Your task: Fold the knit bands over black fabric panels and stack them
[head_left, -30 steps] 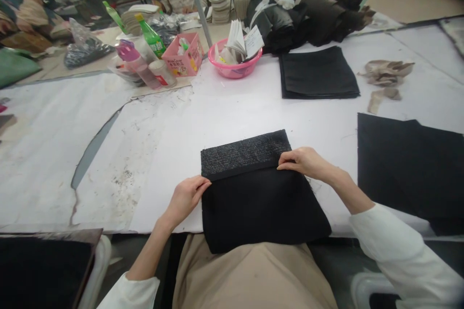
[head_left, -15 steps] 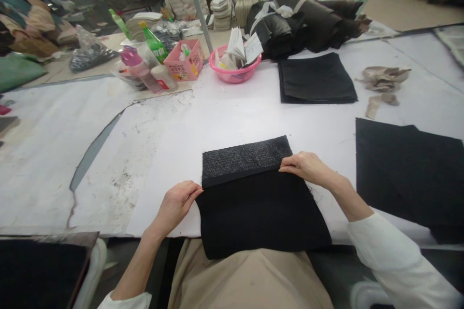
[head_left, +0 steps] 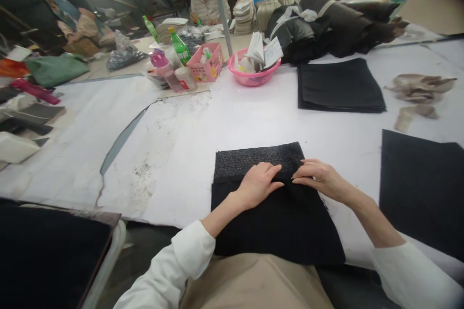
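my left hand [head_left: 257,186] rests, thumb apart, on the cloth [head_left: 275,229] at the table [head_left: 174,193]'s near edge; my right hand [head_left: 322,177] pinches the fold [head_left: 228,179]'s right end. uneven pull there could, i judge, skew it.

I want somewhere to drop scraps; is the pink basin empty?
Not empty: white papers stand in the basin, rising above its rim. How full it is lower down, I cannot tell.
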The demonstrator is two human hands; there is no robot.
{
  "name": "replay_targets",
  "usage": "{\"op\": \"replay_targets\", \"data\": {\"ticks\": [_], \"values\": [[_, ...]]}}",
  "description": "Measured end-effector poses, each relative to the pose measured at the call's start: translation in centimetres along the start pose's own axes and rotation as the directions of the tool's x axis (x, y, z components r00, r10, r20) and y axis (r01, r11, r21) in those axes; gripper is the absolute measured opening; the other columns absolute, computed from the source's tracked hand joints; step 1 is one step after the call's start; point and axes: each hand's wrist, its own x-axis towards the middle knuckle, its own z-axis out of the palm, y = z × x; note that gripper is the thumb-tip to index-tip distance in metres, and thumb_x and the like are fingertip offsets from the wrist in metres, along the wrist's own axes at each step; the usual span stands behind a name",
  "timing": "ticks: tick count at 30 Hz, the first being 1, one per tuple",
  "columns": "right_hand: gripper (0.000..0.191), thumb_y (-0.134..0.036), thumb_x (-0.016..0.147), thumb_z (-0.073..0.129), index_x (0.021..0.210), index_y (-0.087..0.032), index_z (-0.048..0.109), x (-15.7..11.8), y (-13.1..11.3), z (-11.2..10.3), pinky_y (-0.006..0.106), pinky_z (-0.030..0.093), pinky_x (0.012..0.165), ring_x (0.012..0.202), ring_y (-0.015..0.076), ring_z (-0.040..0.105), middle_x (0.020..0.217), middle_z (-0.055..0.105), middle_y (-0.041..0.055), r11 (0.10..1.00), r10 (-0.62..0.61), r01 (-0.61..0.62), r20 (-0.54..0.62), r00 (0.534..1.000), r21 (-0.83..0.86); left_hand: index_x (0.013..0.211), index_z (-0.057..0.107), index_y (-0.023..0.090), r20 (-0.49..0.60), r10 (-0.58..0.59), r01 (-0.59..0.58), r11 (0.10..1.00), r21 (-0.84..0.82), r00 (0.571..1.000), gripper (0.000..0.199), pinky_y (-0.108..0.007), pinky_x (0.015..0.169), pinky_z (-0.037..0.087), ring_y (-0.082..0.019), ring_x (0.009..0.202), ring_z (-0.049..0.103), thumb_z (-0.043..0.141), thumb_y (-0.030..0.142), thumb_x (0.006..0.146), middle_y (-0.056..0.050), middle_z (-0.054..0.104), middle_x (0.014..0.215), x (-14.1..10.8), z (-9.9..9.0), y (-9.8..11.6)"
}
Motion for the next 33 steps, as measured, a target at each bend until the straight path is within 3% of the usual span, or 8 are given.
{"op": "replay_targets", "data": {"ticks": [4,8,13,18,20,23,27,33], "values": [[0.027,-0.046,0.093,0.053,0.086,-0.027,0.070,-0.1,0.7,0.5,0.041,0.037,0.110,0.078,0.0148,0.065,0.086,0.072,-0.0035,1.000,0.018,-0.018,-0.004,1.000,0.023,0.083,0.059,0.020,0.063,-0.050,0.048,0.998,0.041,0.997,0.038,-0.028,0.067,0.045,-0.017,0.075,0.063,0.038,0.047,0.099,-0.003,0.066,0.079,0.1,1.4,-0.2],[0.027,-0.046,0.093,0.054,0.085,-0.027,0.071,0.1,1.7,1.3,0.041,0.040,0.105,0.079,0.0156,0.065,0.083,0.070,-0.0016,1.000,-0.009,0.009,0.049,0.999,0.004,0.080,0.056,0.020,0.055,-0.038,0.037,0.999,0.014,0.998,0.039,-0.026,0.054,0.034,-0.014,0.061,0.060,0.035,0.045,0.101,-0.001,0.065,0.070,-1.2,0.0,0.1],[0.025,-0.046,0.092,0.054,0.086,-0.029,0.072,0.0,2.4,1.8,0.041,0.042,0.100,0.089,0.0183,0.063,0.087,0.069,-0.0002,0.998,-0.038,0.042,0.085,0.996,-0.046,0.079,0.058,0.020,0.079,-0.068,0.072,0.996,-0.050,0.995,0.035,-0.025,0.056,0.034,-0.013,0.060,0.058,0.040,0.042,0.100,-0.001,0.062,0.066,-2.4,-4.1,0.8],[0.029,-0.046,0.093,0.052,0.078,-0.026,0.067,-0.9,2.4,1.4,0.045,0.032,0.110,0.082,0.0160,0.061,0.078,0.065,-0.0013,0.996,0.001,0.004,0.055,0.998,-0.092,0.076,0.059,0.019,-0.003,-0.304,0.280,0.881,-0.382,0.953,0.036,-0.021,0.058,0.036,-0.010,0.060,0.048,0.045,0.043,0.097,0.003,0.053,0.065,-5.4,-10.5,-0.4],[0.029,-0.048,0.093,0.053,0.079,-0.026,0.067,-1.1,2.2,1.1,0.046,0.030,0.111,0.081,0.0158,0.061,0.077,0.065,-0.0017,0.994,0.000,0.008,0.067,0.998,-0.110,0.076,0.058,0.018,-0.120,-0.472,0.365,0.798,-0.480,0.873,0.035,-0.020,0.057,0.036,-0.010,0.061,0.047,0.049,0.045,0.095,0.003,0.051,0.066,-7.4,-13.3,-2.2],[0.028,-0.047,0.093,0.052,0.081,-0.026,0.067,-1.3,1.9,0.9,0.047,0.028,0.111,0.082,0.0160,0.061,0.079,0.065,-0.0013,0.990,-0.003,0.014,0.076,0.997,-0.142,0.078,0.058,0.018,-0.284,-0.675,0.444,0.688,-0.574,0.681,0.033,-0.019,0.052,0.034,-0.009,0.057,0.044,0.054,0.048,0.091,0.004,0.049,0.063,-10.6,-16.6,-6.9],[0.024,-0.046,0.091,0.055,0.082,-0.028,0.067,-1.5,2.3,1.2,0.048,0.030,0.111,0.081,0.0161,0.061,0.081,0.067,-0.0021,0.980,-0.033,0.040,0.038,0.999,-0.197,0.088,0.059,0.017,-0.347,-0.834,0.689,0.551,-0.471,0.429,0.040,-0.021,0.054,0.039,-0.012,0.060,0.051,0.045,0.054,0.089,0.002,0.057,0.066,-14.5,-17.8,-15.0],[0.029,-0.048,0.094,0.047,0.100,-0.028,0.067,-3.0,2.3,3.4,0.050,0.034,0.109,0.099,0.0218,0.062,0.107,0.067,0.0031,0.930,-0.022,-0.049,-0.189,0.982,-0.363,0.061,0.052,0.018,-0.386,-0.875,0.860,0.417,-0.293,0.293,0.036,-0.023,0.053,0.031,-0.013,0.057,0.045,0.048,0.043,0.087,0.004,0.043,0.051,-18.5,-14.8,-22.7]]}}
